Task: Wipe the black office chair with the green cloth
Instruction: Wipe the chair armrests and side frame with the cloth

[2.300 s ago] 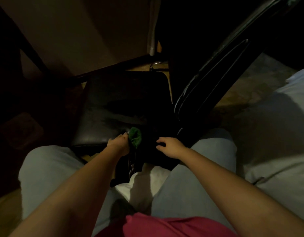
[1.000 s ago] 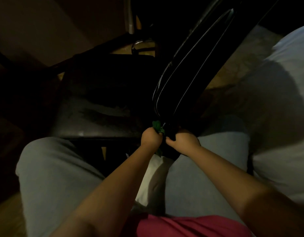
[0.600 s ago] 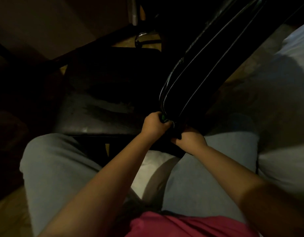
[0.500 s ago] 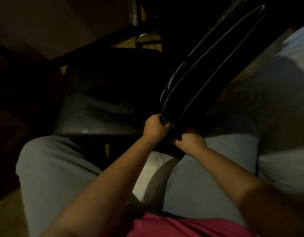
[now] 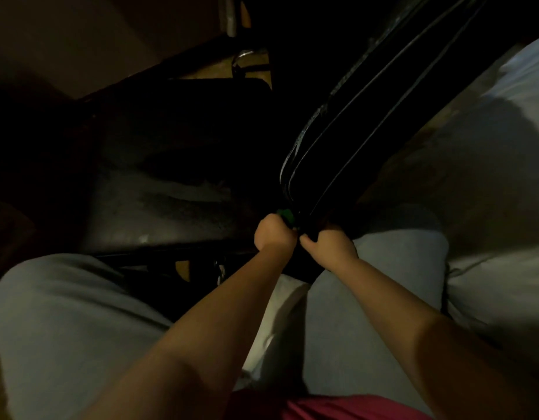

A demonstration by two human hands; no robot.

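Clenching left hand (image 5: 274,236) round cloth (image 5: 284,214), just right of frame centre; showing only a green scrap above the knuckles. Pressing that scrap against the lower end of backrest (image 5: 368,116), at the spot meeting seat (image 5: 159,195). Curling right hand (image 5: 330,247) over the backrest's bottom edge, just right of the left hand; gripping it, fingertips lost in the dark. Holding both hands close together, thumbs nearly touching. Reaching in with bare forearms from the bottom edge, converging on centre.

Filling centre and upper right of frame: chair (image 5: 201,131), black. Slanting from centre up to the upper right corner: backrest, glossy, lined with thin pale piping. Spreading left of the hands: seat, dull, marked with pale streaks and smears. Sitting close behind it in grey trousers (image 5: 65,313), knees at lower left and right of centre, flanking the arms. Showing a strip of red shirt (image 5: 338,407) at the bottom edge.

Lying along the right edge: pale bedding (image 5: 504,268), partly shadowed. Standing at top centre: metal leg (image 5: 230,13), chrome curve (image 5: 242,54) just below. Peeking out under the seat edge: small patch of wood-toned floor (image 5: 183,269). Leaving left edge too dark to tell.
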